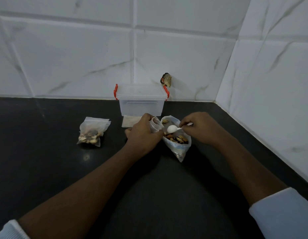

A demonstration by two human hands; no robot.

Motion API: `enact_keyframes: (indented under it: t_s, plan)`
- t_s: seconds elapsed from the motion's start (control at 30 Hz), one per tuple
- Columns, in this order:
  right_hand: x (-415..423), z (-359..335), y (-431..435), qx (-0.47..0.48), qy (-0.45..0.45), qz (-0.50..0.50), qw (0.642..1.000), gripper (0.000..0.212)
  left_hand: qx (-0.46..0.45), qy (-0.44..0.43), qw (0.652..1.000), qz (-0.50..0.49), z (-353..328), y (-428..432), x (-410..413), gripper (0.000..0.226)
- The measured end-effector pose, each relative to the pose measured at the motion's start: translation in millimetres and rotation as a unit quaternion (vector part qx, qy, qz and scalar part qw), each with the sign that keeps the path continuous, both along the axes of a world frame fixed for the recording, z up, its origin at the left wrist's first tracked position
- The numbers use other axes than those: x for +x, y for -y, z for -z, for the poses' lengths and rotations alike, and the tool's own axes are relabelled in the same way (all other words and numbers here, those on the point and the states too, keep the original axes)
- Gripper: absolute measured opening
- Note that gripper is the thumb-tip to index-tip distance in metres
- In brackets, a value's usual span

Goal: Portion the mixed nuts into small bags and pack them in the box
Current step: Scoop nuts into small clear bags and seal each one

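One small clear plastic bag of nuts lies filled; left hand grips a second bag, right hand pinches a white plastic spoon over the large open nut bag; lidded clear box looks empty.

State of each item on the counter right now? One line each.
Box: lid on.
Filled bags: nuts inside, lying left of box.
Small bag: gripped by left hand, at the spoon.
Big nut bag: open, nuts inside.
Spoon: pinched by right hand, bowl over big nut bag.
Empty bags: flat, in front of box.
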State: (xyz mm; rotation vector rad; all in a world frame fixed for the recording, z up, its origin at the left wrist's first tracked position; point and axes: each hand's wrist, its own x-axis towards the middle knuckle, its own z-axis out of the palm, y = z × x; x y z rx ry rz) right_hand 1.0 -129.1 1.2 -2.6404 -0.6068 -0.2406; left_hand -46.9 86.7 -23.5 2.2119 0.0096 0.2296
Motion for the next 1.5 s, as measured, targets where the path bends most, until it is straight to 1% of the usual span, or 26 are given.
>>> enact_keyframes:
  t_s: [0.07, 0.13, 0.2, 0.27, 0.37, 0.5, 0.63, 0.83, 0.9, 0.97, 1.07, 1.13, 1.23, 1.3, 1.43, 1.5]
  plan:
    - [-1, -4, 5, 0.018, 0.029, 0.013, 0.999, 0.021, -0.001, -0.005, 1.0, 0.0, -1, 1, 0, 0.041]
    - [-2, -3, 6, 0.042, 0.043, -0.001, 0.998, 0.019, -0.001, -0.005, 1.0, 0.002, -1, 1, -1, 0.041]
    - [-4, 1, 2, 0.047, 0.02, -0.035, 0.998, 0.02, -0.005, -0.005, 1.0, 0.003, -1, 1, 0, 0.042]
    - [-3, 3, -2, 0.031, -0.012, -0.052, 0.998, 0.021, -0.01, -0.012, 1.0, 0.004, -1, 1, 0, 0.043]
    - [0, 0, 3, 0.004, -0.007, -0.021, 1.0, 0.021, -0.015, -0.012, 1.0, 0.01, -1, 1, 1, 0.04]
    - [2, -2, 13, 0.029, 0.029, 0.015, 0.999, 0.017, -0.005, -0.006, 1.0, 0.007, -1, 1, 0, 0.037]
    - [0, -4, 14, 0.014, -0.021, 0.016, 1.0, 0.017, -0.009, -0.012, 1.0, 0.014, -1, 0, 0, 0.037]
    - [-2, -4, 9, 0.097, -0.089, -0.007, 0.991, 0.018, -0.006, -0.012, 1.0, 0.016, 0, 0, 1, 0.037]
    - [-1, -2, 8, 0.152, -0.122, 0.01, 0.981, 0.018, -0.002, -0.011, 1.0, 0.012, -1, 1, 1, 0.037]
    - [-1, 1, 8, 0.222, -0.18, 0.044, 0.957, 0.017, -0.003, -0.008, 1.0, 0.01, -1, 1, 0, 0.038]
    - [1, 4, 9, 0.316, -0.27, 0.082, 0.906, 0.016, -0.005, -0.007, 1.0, 0.012, 0, 0, 1, 0.038]
    - [4, 6, 10, 0.373, -0.317, 0.086, 0.868, 0.016, -0.009, -0.005, 1.0, 0.015, 2, -1, 2, 0.038]
    - [6, 4, 11, 0.444, -0.352, 0.08, 0.82, 0.015, -0.011, -0.008, 1.0, 0.021, 2, -1, 4, 0.039]
    - [4, 2, 11, 0.468, -0.35, 0.067, 0.809, 0.015, -0.01, -0.006, 1.0, 0.024, 4, -1, 5, 0.037]
    - [-3, -5, 5, 0.49, -0.313, -0.003, 0.814, 0.02, -0.011, 0.001, 1.0, 0.022, 4, -1, 6, 0.037]
    - [-8, -7, -3, 0.499, -0.293, -0.039, 0.815, 0.019, -0.005, 0.009, 1.0, 0.017, 4, 0, 4, 0.036]
